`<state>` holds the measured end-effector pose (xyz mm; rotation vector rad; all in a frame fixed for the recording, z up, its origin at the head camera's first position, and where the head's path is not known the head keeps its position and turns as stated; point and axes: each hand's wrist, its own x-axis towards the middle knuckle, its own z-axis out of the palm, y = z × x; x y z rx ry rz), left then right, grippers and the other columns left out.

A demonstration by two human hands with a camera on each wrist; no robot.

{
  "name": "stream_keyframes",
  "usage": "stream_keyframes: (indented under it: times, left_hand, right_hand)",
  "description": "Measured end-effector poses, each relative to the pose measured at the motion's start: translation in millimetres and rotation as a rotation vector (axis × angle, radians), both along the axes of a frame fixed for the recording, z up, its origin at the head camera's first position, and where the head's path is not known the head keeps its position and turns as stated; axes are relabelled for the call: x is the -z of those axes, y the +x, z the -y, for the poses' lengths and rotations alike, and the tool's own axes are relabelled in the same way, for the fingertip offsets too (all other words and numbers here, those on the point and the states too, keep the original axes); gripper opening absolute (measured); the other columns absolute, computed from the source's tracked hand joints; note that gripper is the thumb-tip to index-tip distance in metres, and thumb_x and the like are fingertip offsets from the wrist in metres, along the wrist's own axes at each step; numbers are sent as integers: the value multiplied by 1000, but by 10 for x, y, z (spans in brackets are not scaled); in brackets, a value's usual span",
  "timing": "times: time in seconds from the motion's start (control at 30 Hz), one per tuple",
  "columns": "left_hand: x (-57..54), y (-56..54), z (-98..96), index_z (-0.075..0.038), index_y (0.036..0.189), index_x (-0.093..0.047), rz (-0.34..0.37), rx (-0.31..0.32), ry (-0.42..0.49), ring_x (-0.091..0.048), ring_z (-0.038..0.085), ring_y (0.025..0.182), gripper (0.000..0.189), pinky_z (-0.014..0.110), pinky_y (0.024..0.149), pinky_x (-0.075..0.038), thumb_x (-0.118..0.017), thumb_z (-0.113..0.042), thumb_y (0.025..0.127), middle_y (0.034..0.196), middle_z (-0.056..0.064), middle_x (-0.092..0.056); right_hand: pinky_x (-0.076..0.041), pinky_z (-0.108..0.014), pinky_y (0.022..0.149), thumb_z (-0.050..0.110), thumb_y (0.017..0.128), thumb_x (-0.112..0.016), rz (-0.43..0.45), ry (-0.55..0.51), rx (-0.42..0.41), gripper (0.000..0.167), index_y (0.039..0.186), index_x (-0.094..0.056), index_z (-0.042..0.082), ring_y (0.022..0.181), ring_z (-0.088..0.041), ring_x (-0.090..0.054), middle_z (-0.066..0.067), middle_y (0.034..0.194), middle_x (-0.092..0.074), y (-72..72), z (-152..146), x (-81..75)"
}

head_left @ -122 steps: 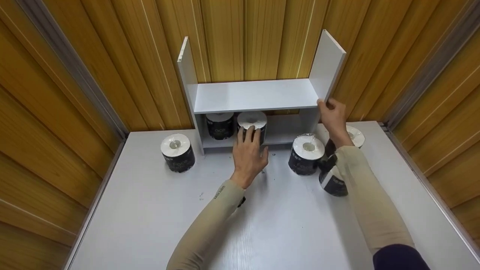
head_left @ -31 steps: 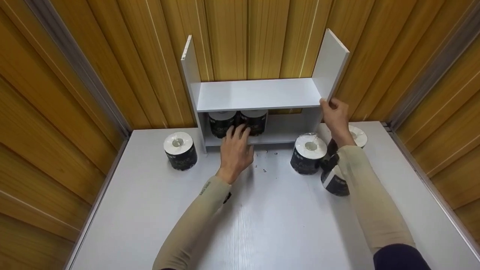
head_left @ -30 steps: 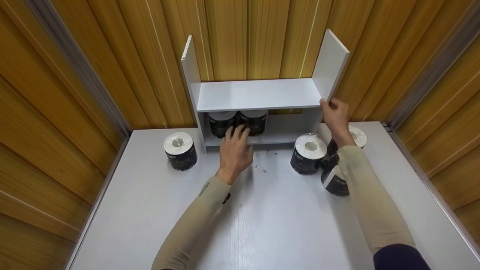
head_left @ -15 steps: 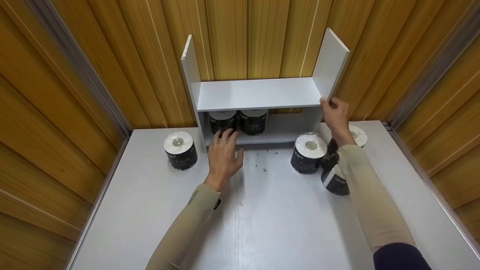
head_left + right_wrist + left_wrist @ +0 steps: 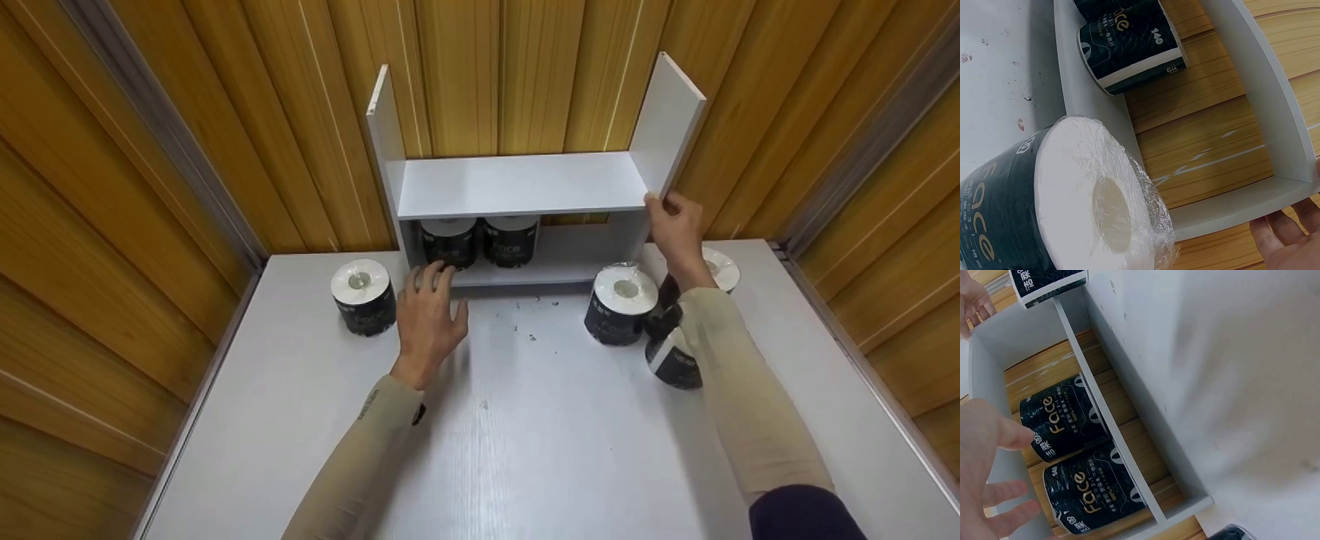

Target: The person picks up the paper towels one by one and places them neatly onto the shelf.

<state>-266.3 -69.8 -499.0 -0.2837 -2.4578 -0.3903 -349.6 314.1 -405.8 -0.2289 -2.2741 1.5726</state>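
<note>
Two toilet paper rolls in black wrappers stand side by side in the lower level of a white shelf unit, the left roll and the right roll. My left hand hovers in front of the unit's lower left, its fingers loosely spread and holding nothing. The left wrist view shows its thumb overlapping one roll. My right hand grips the unit's right side panel where the middle shelf meets it, thumb at the front edge and fingers on the outer side.
Another roll stands on the white table, left of the unit. To the right are an upright roll, a tilted one and one partly hidden behind the right wrist. Wood-patterned walls enclose the table.
Over four seconds the right roll in the unit has moved deeper in. My left hand has left its front, drifting left and back toward me. The right hand keeps its grip.
</note>
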Motion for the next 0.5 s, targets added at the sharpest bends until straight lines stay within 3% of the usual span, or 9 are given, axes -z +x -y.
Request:
stream_keyframes:
  times: [0.5]
  left_hand:
    - [-33,14,526,-5,135,-68,-75,-81,68,-56,50,132,49,63,99,-53,-79,-26,93,140,17,-66]
  right_hand:
    - [-44,-26,91,40,108,-59,30,-2,18,46,131,-70,2,107,-12,-52,0,115,-63,20,20,-14]
